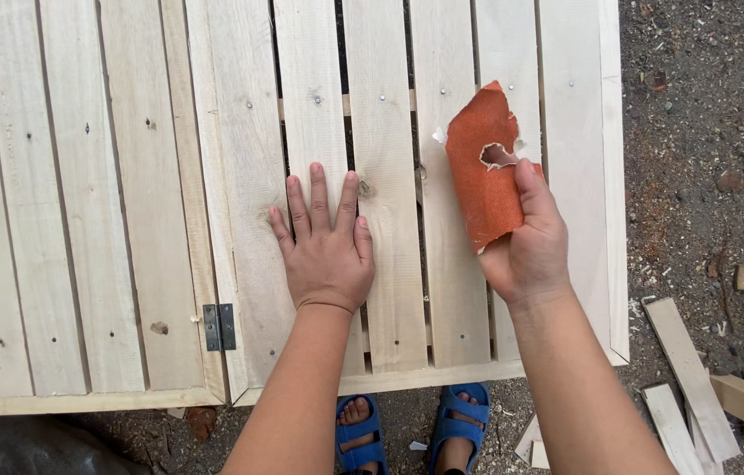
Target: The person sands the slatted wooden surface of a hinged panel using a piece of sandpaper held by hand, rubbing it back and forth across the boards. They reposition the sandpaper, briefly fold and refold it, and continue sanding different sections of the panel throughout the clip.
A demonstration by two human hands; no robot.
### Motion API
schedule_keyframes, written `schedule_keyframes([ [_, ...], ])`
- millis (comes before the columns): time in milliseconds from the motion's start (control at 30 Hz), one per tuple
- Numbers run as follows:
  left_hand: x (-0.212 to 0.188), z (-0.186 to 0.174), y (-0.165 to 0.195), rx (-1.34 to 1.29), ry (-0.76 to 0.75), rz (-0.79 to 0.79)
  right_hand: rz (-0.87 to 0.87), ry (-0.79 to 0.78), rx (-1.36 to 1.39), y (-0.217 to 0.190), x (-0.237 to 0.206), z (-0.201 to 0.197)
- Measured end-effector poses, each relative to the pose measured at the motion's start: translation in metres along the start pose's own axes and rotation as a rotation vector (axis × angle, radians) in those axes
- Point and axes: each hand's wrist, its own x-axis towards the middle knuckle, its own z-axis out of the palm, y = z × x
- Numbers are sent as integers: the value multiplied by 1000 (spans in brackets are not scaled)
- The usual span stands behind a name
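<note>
left hand (328, 255) flat on slats (385, 105), right hand (530, 246) holding sandpaper (482, 189)

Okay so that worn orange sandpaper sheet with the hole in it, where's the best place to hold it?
Probably by the intact lower half of the sandpaper, coming from below, as the right hand does now. The hole and ragged torn edge sit near the top, so a grip there could rip it further.

L hand (330, 257) flat, fingers spread; R hand (530, 246) raised, fingers curled shut.
</note>
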Motion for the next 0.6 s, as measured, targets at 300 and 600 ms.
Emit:
schedule_keyframes([
  [300,3,-67,11,-1054,-347,-255,250,63,220,-3,-63,-17],
  [600,-28,-101,53,-1513,-685,-440,77,-501,129,5,-107,-25],
])
